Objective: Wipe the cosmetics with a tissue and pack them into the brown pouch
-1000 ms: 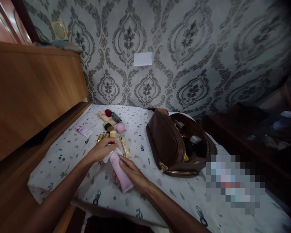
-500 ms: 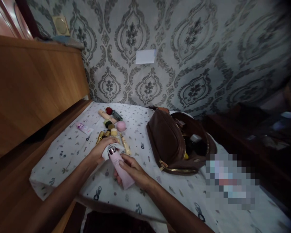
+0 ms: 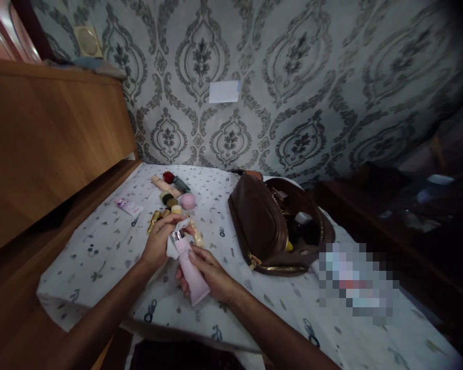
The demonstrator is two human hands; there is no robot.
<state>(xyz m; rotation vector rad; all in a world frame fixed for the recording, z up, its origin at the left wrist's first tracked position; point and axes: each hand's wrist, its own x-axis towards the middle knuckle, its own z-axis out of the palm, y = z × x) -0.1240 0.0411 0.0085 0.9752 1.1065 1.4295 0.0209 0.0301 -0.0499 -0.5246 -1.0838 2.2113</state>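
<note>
A pale pink tube with a silver cap is gripped by my right hand, its cap end pointing up and left. My left hand holds a white wipe against the silver cap. Just beyond my hands lie gold tubes, a cream-coloured slim tube, a pink round jar and small round pots. Farther back are a beige tube, a red round item and a dark green bottle.
An open brown bag with items inside stands right of centre. A small white and purple tube lies at left. A pixelated patch covers something at right. A wooden cabinet borders the patterned cloth on the left.
The view has shifted slightly, so the scene sits a little further left. My left hand and the wipe have turned slightly around the cap, and the wipe's edge now sticks up above it.
</note>
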